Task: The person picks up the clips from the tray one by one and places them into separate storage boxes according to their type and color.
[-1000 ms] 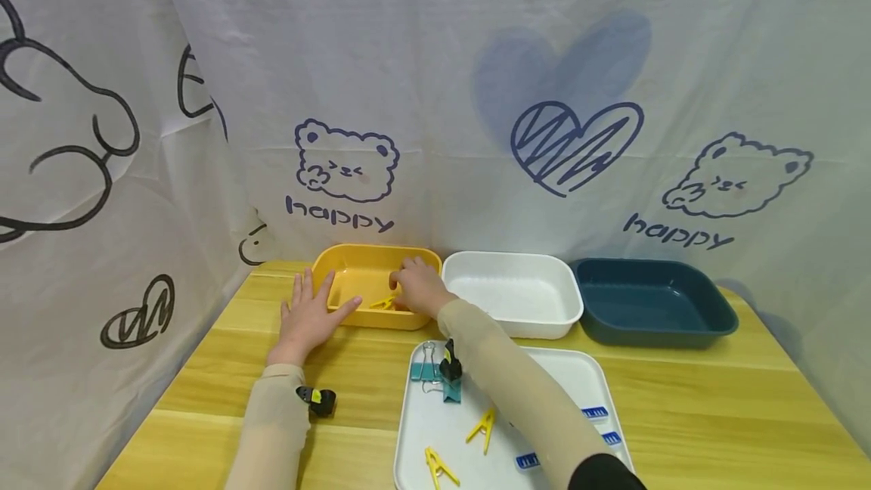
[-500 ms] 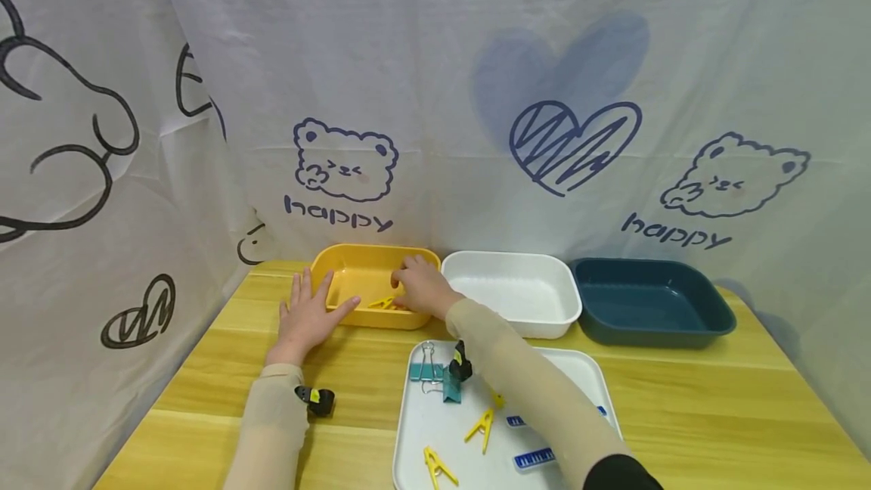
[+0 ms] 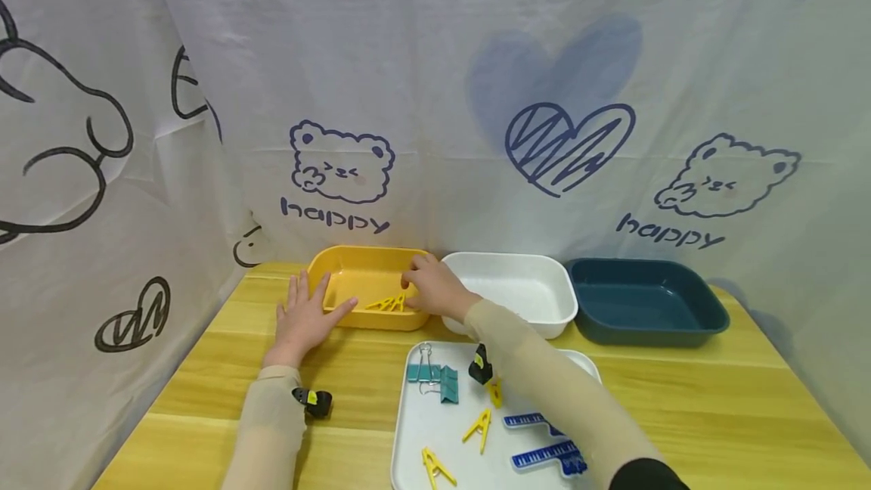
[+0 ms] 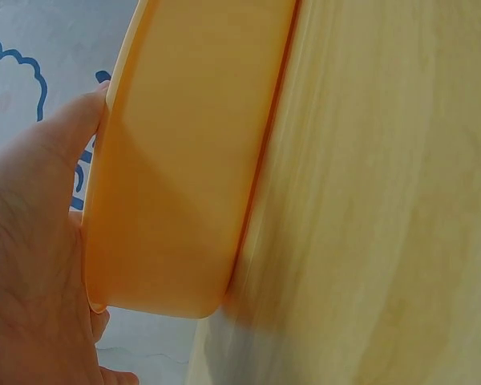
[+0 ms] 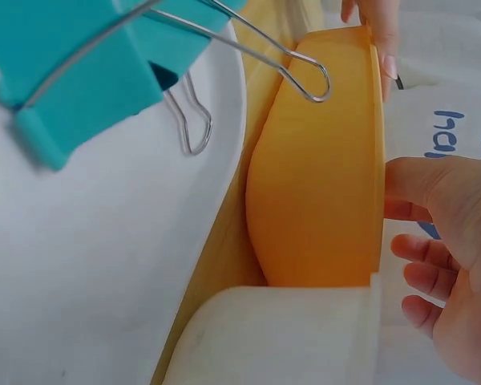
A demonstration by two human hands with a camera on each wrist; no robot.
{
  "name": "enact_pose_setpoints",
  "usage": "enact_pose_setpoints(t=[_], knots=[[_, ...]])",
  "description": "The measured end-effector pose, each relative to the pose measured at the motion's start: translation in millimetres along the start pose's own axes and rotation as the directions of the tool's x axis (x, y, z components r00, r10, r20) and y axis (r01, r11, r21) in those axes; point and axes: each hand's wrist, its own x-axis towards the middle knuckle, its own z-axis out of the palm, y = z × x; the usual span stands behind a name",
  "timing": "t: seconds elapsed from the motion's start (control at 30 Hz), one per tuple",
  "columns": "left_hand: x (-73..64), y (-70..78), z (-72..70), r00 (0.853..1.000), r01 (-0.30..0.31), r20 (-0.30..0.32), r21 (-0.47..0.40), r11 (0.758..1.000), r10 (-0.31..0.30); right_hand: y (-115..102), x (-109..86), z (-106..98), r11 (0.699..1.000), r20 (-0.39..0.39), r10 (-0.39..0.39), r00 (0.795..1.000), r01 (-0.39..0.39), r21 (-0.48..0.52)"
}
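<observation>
My left hand (image 3: 302,324) rests with spread fingers on the left front rim of the yellow container (image 3: 361,319); the left wrist view shows its thumb against the rim. My right hand (image 3: 437,287) hovers at the container's right end, fingers loosely bent and nothing visible between them. Its fingertips reach over the rim in the right wrist view, and part of the inside is hidden there. Small yellow clips (image 3: 385,303) lie inside the container along its front wall, just left of my right fingers.
A white container (image 3: 506,282) and a dark teal one (image 3: 646,293) stand to the right. In front, a white tray (image 3: 415,429) holds teal binder clips (image 3: 423,374), several yellow clips (image 3: 478,428) and blue clips with a ruler-like pattern (image 3: 540,457). My right forearm covers part of it.
My right hand has let go of a yellow clip and shifted slightly right, leaving the clips in the yellow container in plainer sight. My left hand stays on the rim.
</observation>
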Motion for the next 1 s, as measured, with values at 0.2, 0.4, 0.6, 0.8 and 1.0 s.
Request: enact_pose_setpoints(t=[0.2,0.4,0.6,0.8,1.0], knots=[[-0.9,-0.2,0.2,1.000,0.000,0.008,-0.004,1.000,0.000,5,-12.6,-4,1.000,-0.011,-0.005,1.000,0.005,0.018],[0.0,-0.3,-0.4,1.000,0.008,0.003,-0.015,1.000,-0.008,9,-23.6,-9,1.000,-0.049,-0.012,0.999,0.012,0.004],[0.0,-0.7,-1.2,1.000,0.003,0.007,-0.012,1.000,-0.003,13,-34.0,-12,0.999,-0.075,-0.040,0.996,0.042,0.028],[1.4,-2.7,-0.5,1.000,0.000,-0.001,0.001,1.000,0.000,19,-48.7,-14,0.996,-0.079,-0.083,0.993,0.085,0.020],[-0.5,-0.2,-1.9,1.000,0.001,0.007,-0.006,1.000,-0.001,26,-62.3,-10,0.995,-0.084,-0.093,0.992,0.095,0.028]])
